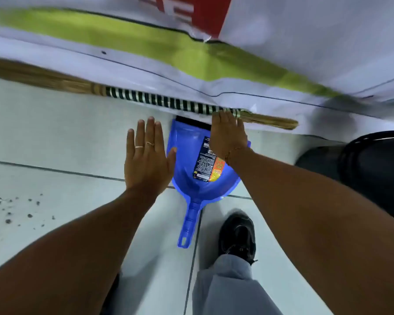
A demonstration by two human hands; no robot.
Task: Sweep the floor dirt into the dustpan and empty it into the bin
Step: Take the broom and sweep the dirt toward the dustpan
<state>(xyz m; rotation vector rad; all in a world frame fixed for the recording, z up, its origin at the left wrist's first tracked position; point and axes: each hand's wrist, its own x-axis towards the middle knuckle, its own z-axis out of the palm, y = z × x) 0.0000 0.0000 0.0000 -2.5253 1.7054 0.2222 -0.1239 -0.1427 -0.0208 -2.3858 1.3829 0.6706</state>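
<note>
Dirt [16,210], a scatter of dark specks, is lying on the pale tiled floor [55,137] at far left, well apart from the dustpan. The broom [146,98] is lying along the base of the banner [282,53], its straw head pointing left and its black-and-white striped handle running right.

The left hand [147,160] is reaching forward with the palm down and the fingers spread flat, holding nothing; two rings are showing on its fingers, and its thumb is appearing at the dustpan's left rim, though contact cannot be told.

The dustpan [191,178], blue plastic with a black lip at its far edge, is lying on the floor between the hands, its handle pointing back toward the person. A label [208,164] in black, orange and yellow is sitting inside it; its print is too small to read.

The right hand [228,135] is extending flat, fingers together, over the dustpan's right side, with its fingertips reaching the broom handle's end; grip cannot be told. A thin bracelet is circling the wrist.

A black shoe [238,237] below a grey trouser leg is standing just right of the dustpan handle. The black bin [373,169] is sitting at far right. Red lettering on the banner is cut off and unreadable.
</note>
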